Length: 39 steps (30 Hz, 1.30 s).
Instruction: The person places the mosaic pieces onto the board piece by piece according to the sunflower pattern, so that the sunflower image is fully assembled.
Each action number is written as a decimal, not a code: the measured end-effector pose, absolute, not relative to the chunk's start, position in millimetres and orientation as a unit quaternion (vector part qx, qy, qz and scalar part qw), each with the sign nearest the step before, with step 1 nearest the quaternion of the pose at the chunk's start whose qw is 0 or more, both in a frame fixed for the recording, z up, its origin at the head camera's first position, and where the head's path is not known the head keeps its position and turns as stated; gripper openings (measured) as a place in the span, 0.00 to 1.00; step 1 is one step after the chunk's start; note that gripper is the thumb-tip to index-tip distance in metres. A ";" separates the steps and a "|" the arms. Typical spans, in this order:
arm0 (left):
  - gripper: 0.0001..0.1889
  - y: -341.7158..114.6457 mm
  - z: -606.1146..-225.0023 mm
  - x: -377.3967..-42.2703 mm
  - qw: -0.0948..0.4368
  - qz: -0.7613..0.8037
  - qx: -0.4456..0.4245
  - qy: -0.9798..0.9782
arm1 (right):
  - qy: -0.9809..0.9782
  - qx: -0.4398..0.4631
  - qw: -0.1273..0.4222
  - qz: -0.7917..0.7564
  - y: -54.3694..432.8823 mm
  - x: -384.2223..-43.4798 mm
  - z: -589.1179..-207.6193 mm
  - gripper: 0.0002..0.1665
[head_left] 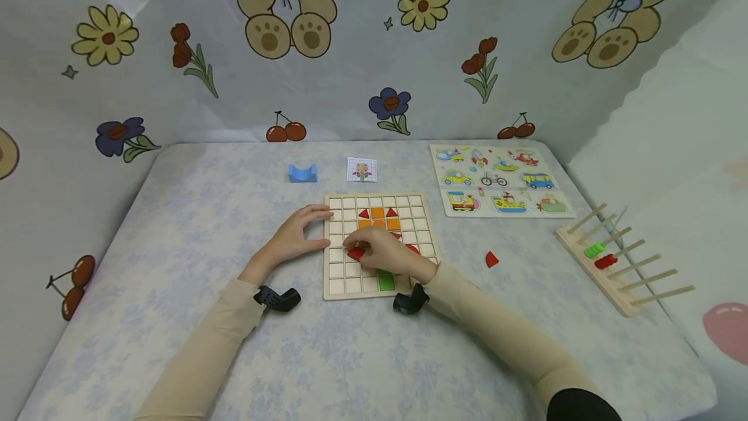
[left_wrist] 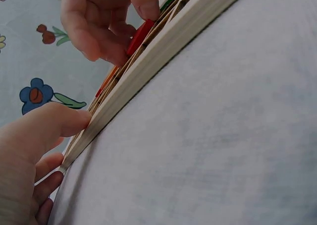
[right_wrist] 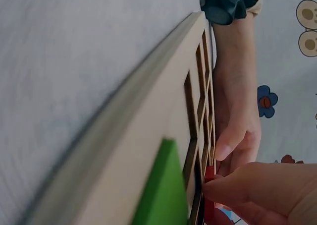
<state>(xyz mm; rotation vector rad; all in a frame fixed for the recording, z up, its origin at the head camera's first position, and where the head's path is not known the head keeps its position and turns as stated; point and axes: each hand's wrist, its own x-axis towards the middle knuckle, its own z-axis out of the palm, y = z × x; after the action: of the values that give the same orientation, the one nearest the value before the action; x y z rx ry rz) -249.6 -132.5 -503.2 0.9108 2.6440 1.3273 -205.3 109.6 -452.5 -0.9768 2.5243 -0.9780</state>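
Observation:
A wooden grid board [head_left: 345, 288] lies on the table with orange squares [head_left: 378, 212], red triangles [head_left: 391, 212] and a green square [head_left: 386, 281] in its cells. My right hand [head_left: 382, 252] is over the board's middle-left cells, thumb and fingers pinching a red quarter-circle piece [head_left: 355, 253]. In the left wrist view that red piece [left_wrist: 140, 37] stands tilted at the grid. My left hand [head_left: 298, 237] rests along the board's left edge, fingers extended and thumb touching the rim. The right hand hides part of the grid.
Another red quarter-circle piece [head_left: 491, 259] lies right of the board. Behind the board are a small pattern card [head_left: 361, 169] and a blue stand [head_left: 302, 173]. A picture puzzle board [head_left: 497, 180] and a wooden peg rack [head_left: 596, 268] with green and red beads stand on the right.

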 end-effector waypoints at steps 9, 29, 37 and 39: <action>0.31 -133.0 -507.4 -251.0 0.023 0.425 0.289 0.857 | 0.871 -0.357 0.104 -0.322 106.3 -202.9 -458.8 0.19; 0.31 -131.7 -507.4 -251.2 0.031 0.426 0.288 0.857 | 0.872 -0.274 0.068 -0.401 166.4 -196.4 -446.9 0.16; 0.31 -131.7 -506.5 -250.6 0.030 0.418 0.284 0.863 | 0.926 -0.140 0.006 -0.352 270.0 -172.6 -455.9 0.22; 0.31 -132.2 -506.5 -250.7 0.029 0.419 0.286 0.862 | 0.936 -0.122 0.020 -0.331 295.4 -166.5 -455.8 0.24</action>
<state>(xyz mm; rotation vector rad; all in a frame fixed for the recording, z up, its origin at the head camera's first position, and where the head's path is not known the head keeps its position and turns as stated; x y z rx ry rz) -250.7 -132.2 -506.5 0.8821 2.6585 1.2916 -166.5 295.4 -455.8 -0.3773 2.9027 -1.0262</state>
